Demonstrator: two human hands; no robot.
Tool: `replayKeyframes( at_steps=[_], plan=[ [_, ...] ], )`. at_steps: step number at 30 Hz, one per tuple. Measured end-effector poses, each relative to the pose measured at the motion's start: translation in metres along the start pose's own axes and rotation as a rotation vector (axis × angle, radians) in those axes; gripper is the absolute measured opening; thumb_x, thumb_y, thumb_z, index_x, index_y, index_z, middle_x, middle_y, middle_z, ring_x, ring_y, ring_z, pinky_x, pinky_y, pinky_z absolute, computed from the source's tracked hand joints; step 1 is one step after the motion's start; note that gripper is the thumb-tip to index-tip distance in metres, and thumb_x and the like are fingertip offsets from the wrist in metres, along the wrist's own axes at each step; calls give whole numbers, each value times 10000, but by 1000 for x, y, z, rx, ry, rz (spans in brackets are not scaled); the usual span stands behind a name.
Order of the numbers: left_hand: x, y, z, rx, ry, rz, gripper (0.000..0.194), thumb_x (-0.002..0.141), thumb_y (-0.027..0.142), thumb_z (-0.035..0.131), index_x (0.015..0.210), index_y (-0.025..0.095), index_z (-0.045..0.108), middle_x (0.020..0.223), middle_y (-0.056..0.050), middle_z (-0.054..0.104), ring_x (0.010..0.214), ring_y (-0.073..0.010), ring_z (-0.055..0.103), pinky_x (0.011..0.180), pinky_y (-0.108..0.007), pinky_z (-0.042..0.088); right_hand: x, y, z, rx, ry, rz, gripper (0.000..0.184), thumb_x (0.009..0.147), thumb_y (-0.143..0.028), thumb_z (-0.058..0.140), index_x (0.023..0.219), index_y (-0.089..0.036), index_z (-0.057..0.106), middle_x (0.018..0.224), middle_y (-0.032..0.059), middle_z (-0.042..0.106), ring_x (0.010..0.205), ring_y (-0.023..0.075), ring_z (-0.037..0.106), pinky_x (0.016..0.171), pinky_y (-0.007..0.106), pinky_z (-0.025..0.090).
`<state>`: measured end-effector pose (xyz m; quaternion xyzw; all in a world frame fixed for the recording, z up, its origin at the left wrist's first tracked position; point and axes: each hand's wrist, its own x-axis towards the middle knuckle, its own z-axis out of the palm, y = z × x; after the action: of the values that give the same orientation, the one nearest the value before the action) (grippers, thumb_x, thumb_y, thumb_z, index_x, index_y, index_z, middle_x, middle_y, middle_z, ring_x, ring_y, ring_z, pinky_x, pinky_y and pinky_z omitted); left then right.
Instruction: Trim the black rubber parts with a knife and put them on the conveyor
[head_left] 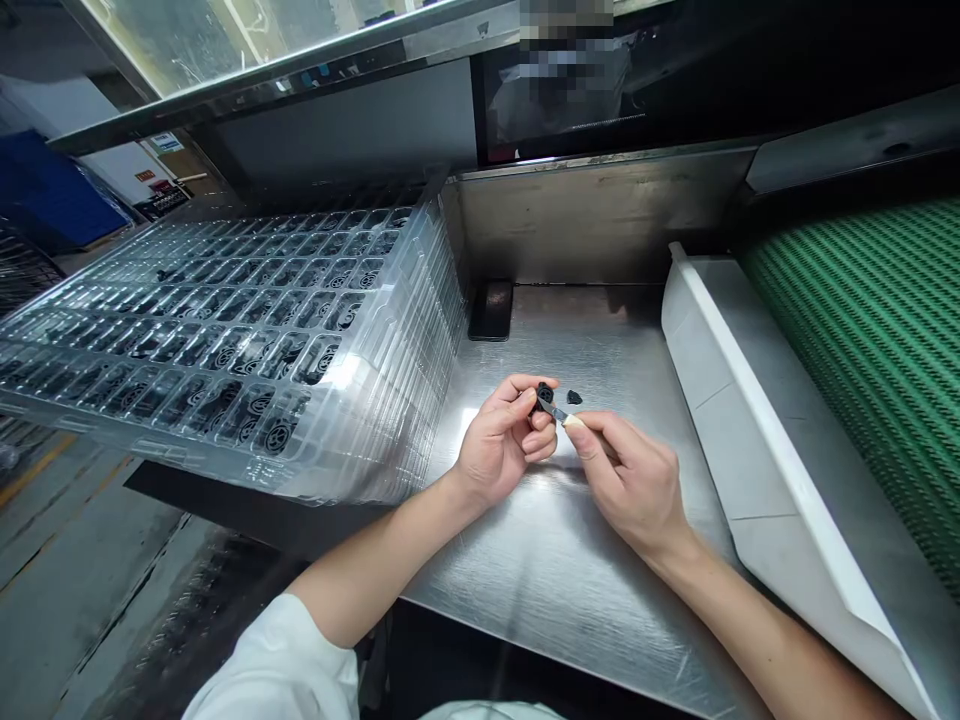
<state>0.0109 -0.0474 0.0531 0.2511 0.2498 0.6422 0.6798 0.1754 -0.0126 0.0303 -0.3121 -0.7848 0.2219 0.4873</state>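
Observation:
My left hand (pixel 504 440) pinches a small round black molded part (pixel 545 393) between thumb and fingers, just above the metal table. In my right hand (pixel 630 475) is a small knife (pixel 556 411), its blade pointing left and its tip at the black part. Pale wrapping shows on the knife near my right thumb. Just beyond the knife a small black piece (pixel 574 397) lies on the metal tabletop (pixel 525 560).
Left of my hands stands a tall stack of clear plastic trays (pixel 360 400), the top one's pockets holding many black parts. A black phone (pixel 490 310) lies at the back. To the right are a white guard (pixel 750 430) and a green conveyor belt (pixel 870 330).

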Motion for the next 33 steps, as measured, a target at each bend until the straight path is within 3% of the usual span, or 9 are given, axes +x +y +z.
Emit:
replayKeyframes(
  at_steps=[15, 21, 29, 33],
  plan=[
    [1, 1, 0, -29, -12, -7, 200, 940, 275, 699, 1099, 158, 665, 743, 15, 494, 503, -59, 371, 482, -196, 282, 1, 0, -1, 10, 12, 36, 180, 1100, -321, 599, 983, -212, 682, 755, -23, 612, 578, 144, 506, 576, 287, 382],
    [2, 0, 0, -15, -16, -37, 185, 934, 275, 693, 1069, 157, 647, 746, 15, 493, 501, -60, 377, 477, -192, 275, 1, 4, -1, 78, 45, 140, 234, 1082, -411, 620, 974, -220, 702, 681, -40, 558, 547, 149, 456, 538, 279, 360],
    [-1, -12, 1, 109, -19, -194, 359, 826, 383, 829, 1045, 170, 642, 702, 19, 538, 488, -71, 413, 457, -185, 272, 1, 5, 3, 272, 8, 287, 271, 987, -472, 718, 887, -220, 704, 734, -10, 665, 630, 174, 574, 584, 265, 429],
    [0, -11, 0, 117, -37, -189, 360, 827, 386, 832, 1037, 159, 649, 709, 23, 521, 491, -64, 407, 451, -183, 271, 0, 7, 4, 251, -4, 309, 313, 1009, -485, 682, 857, -212, 689, 717, -8, 644, 605, 165, 522, 573, 269, 399]
  ],
)
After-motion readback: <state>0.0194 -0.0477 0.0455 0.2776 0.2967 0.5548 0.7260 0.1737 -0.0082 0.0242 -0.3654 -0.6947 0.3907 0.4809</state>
